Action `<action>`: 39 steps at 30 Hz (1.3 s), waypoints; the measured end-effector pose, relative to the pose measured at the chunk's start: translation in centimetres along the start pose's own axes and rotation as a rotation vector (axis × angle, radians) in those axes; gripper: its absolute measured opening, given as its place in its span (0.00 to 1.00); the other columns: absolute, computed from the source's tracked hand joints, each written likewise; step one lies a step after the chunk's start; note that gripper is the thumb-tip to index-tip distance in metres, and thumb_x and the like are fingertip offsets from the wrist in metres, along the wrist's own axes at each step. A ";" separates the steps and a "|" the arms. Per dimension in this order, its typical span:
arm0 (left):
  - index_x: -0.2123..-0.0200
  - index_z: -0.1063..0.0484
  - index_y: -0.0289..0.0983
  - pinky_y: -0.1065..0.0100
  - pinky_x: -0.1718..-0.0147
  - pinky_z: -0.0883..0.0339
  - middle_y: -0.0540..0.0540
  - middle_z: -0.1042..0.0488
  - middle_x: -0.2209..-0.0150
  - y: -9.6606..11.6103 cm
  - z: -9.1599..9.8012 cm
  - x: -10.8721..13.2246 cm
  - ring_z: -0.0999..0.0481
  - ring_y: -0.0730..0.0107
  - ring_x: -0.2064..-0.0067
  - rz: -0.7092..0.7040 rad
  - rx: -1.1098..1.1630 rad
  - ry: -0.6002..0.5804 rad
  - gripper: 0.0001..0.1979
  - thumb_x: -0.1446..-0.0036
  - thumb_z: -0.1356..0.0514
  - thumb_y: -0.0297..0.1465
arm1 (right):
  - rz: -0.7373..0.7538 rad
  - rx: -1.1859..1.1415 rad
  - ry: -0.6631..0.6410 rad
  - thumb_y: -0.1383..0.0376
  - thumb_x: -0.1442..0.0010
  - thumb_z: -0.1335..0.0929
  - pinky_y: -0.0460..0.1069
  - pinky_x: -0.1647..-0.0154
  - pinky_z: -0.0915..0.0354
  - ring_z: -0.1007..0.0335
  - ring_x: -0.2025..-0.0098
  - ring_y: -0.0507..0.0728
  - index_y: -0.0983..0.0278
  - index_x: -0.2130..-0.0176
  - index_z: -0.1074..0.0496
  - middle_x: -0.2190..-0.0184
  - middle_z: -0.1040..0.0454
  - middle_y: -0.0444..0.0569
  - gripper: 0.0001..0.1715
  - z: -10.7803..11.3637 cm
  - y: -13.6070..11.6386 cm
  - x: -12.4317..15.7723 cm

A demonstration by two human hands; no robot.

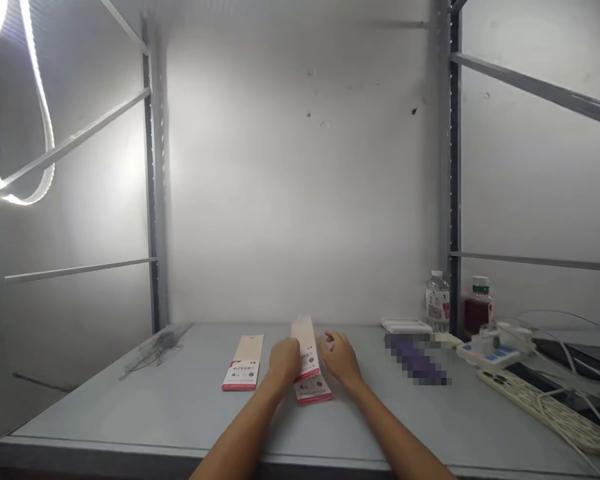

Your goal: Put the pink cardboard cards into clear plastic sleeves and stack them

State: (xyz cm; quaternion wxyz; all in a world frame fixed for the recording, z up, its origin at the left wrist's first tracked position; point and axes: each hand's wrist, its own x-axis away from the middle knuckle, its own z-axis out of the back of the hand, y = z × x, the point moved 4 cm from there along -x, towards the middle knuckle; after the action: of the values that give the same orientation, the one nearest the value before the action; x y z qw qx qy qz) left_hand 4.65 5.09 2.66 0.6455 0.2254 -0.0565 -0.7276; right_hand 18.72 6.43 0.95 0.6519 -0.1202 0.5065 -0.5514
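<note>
My left hand (284,359) is closed on the left edge of a white and pink packet (307,343), which is raised and tilted above the table. Partly beneath it, a second similar packet (314,389) with a red lower edge lies on the table. My right hand (341,359) is just right of the raised packet, with its fingers curved and apart; nothing shows in it. To the left of my hands, another white and pink packet (243,363) lies flat on the grey table.
The grey table (180,413) has a tangle of thin wires (163,343) at back left. On the right are a purple blurred item (416,359), a white box (407,326), a water bottle (437,303), a red-brown bottle (479,310), a power strip (545,407) and cables.
</note>
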 end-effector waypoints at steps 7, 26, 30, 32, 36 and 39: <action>0.66 0.32 0.35 0.66 0.65 0.41 0.40 0.28 0.64 2.4 -0.7 0.8 0.29 0.64 0.63 -0.203 -0.109 0.129 0.15 0.41 0.57 0.30 | -0.212 -0.616 -0.295 0.56 0.54 0.34 0.47 0.77 0.41 0.35 0.77 0.54 0.68 0.72 0.31 0.79 0.29 0.48 0.16 -0.7 0.9 0.2; 0.72 0.32 0.37 0.71 0.70 0.44 0.46 0.30 0.72 1.5 -1.6 1.1 0.33 0.69 0.69 -0.340 0.016 0.070 0.14 0.42 0.56 0.29 | -0.124 -0.447 -0.322 0.61 0.55 0.35 0.46 0.77 0.44 0.38 0.77 0.52 0.68 0.79 0.33 0.81 0.31 0.45 0.11 0.8 1.4 1.1; 0.71 0.32 0.37 0.71 0.71 0.44 0.46 0.30 0.73 1.6 -1.5 1.2 0.33 0.71 0.71 -0.401 0.002 0.014 0.14 0.42 0.56 0.28 | -0.112 -0.442 -0.354 0.62 0.55 0.35 0.46 0.77 0.43 0.37 0.77 0.53 0.68 0.78 0.32 0.80 0.31 0.45 0.10 0.6 1.4 1.2; 0.71 0.32 0.37 0.70 0.71 0.44 0.45 0.30 0.73 1.6 -1.5 1.2 0.33 0.70 0.71 -0.399 -0.010 0.009 0.12 0.43 0.55 0.28 | -0.106 -0.452 -0.368 0.62 0.55 0.36 0.46 0.77 0.43 0.37 0.77 0.52 0.68 0.78 0.32 0.81 0.31 0.45 0.10 0.6 1.3 1.2; 0.68 0.32 0.36 0.70 0.70 0.44 0.44 0.29 0.71 1.6 -1.5 1.3 0.32 0.68 0.69 -0.351 -0.035 0.002 0.12 0.43 0.54 0.28 | -0.092 -0.484 -0.421 0.63 0.55 0.36 0.45 0.79 0.44 0.37 0.77 0.52 0.67 0.79 0.33 0.81 0.31 0.44 0.09 0.8 1.0 1.4; 0.69 0.32 0.36 0.70 0.70 0.44 0.45 0.29 0.71 1.6 -1.4 1.4 0.32 0.69 0.69 -0.316 -0.007 0.024 0.12 0.42 0.55 0.29 | -0.086 -0.486 -0.447 0.62 0.56 0.36 0.45 0.79 0.44 0.37 0.78 0.52 0.67 0.79 0.33 0.82 0.31 0.44 0.09 0.9 0.9 1.5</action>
State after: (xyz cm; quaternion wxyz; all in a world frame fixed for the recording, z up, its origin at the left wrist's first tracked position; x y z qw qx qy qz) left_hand 6.59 3.77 1.69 0.5243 0.2379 -0.0098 -0.8176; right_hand 19.78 5.11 -0.13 0.6754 -0.4112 0.4622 -0.4014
